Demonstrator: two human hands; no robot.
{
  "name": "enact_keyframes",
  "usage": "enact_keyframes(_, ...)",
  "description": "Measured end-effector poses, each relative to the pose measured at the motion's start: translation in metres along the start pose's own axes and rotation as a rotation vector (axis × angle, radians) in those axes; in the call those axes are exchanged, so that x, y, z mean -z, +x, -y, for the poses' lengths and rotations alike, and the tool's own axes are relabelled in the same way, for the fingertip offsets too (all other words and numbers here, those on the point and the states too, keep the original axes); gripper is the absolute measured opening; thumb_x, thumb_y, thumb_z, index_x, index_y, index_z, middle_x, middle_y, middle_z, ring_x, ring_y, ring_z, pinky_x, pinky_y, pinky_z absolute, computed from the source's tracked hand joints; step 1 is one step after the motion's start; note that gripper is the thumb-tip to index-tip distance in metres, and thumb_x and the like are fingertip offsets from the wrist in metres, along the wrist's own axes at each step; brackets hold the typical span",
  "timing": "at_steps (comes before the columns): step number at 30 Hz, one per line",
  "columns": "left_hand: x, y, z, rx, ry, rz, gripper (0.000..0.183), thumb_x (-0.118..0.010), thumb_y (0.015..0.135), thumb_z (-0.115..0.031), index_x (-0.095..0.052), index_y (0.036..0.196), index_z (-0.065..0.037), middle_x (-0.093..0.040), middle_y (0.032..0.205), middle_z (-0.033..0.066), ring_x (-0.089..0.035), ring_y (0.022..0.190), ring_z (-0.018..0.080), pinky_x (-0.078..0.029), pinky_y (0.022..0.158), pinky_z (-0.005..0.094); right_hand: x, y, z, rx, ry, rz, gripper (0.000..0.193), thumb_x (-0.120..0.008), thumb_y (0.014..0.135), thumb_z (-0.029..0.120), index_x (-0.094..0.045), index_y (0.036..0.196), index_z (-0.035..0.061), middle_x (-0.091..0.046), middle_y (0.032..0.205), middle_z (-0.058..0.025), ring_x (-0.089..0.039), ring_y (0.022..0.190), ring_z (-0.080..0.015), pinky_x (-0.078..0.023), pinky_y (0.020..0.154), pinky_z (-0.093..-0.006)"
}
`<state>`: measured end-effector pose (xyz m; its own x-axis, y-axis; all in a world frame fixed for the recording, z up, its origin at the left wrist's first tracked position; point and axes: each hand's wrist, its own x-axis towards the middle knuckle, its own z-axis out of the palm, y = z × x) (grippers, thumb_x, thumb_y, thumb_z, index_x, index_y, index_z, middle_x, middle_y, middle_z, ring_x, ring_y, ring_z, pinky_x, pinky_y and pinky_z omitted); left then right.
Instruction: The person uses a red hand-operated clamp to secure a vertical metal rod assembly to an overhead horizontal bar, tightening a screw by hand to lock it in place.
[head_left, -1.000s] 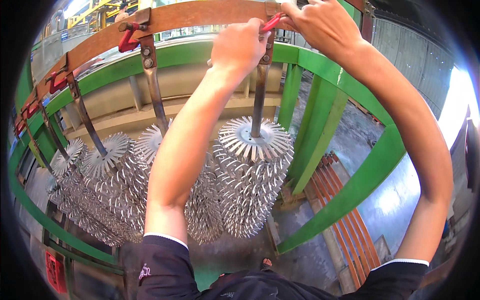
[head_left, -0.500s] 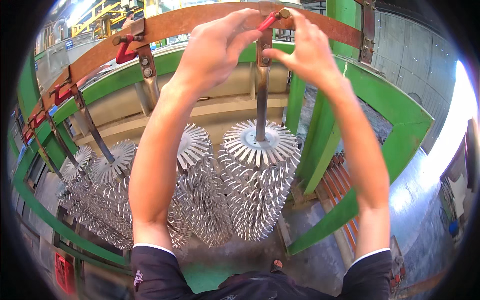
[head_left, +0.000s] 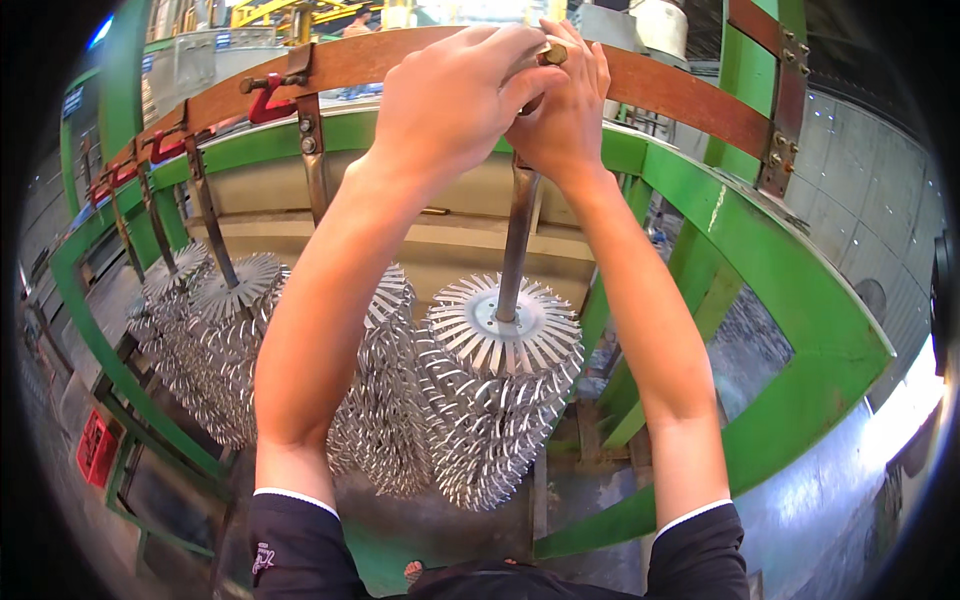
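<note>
Both my hands are raised together at the copper-coloured bar (head_left: 680, 95), over the top of the rightmost hanging rod (head_left: 517, 220). My left hand (head_left: 445, 105) is closed, thumb and fingers pressed round a C-clamp whose brass-coloured end (head_left: 553, 54) shows between the hands. The clamp's red body is hidden behind my fingers. Against the same clamp, from the right, my right hand (head_left: 562, 125) curls, its fingertips reaching up behind the end. Below, the rod carries a tall stack of slotted silvery metal discs (head_left: 505, 400), hanging upright.
More rods with similar metal stacks (head_left: 235, 290) hang in a row to the left, under red C-clamps (head_left: 268, 102) on the bar. A green steel frame (head_left: 820, 330) surrounds them and juts out at the right. At lower left sits a red box (head_left: 96, 447).
My right hand has moved left and closed in on the clamp beside my left hand, covering its red body. The view has shifted, so the stacks sit slightly lower.
</note>
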<state>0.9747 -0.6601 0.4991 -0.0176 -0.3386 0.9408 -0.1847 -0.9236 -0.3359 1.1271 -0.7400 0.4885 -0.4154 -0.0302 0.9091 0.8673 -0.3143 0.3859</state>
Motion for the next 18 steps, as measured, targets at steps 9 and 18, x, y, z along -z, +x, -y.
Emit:
enact_keyframes(9, -0.021, 0.016, -0.052, 0.528, 0.309, 0.147, 0.053, -0.057, 0.094, -0.051, -0.064, 0.097, 0.001, -0.072, 0.078, 0.0215, -0.072, 0.073, 0.0427, -0.058, 0.066, 0.0490, -0.012, -0.005, 0.006, -0.068, 0.035, -0.091, 0.048, -0.072, 0.087, 0.027, -0.054, 0.124, 0.0029, -0.055, 0.132, -0.0145, -0.044, 0.136, -0.0332, -0.020, 0.118, -0.0554)
enact_keyframes(18, -0.024, 0.020, -0.021, 0.247, 0.365, 0.058, 0.042, -0.058, 0.093, -0.045, -0.066, 0.089, -0.004, -0.069, 0.071, 0.0189, -0.070, 0.066, 0.0375, -0.056, 0.059, 0.0471, -0.029, -0.005, -0.001, -0.005, 0.096, -0.261, 0.067, -0.078, 0.079, 0.025, -0.044, 0.131, 0.0003, -0.052, 0.136, -0.0141, -0.044, 0.133, -0.0347, -0.016, 0.117, -0.0589)
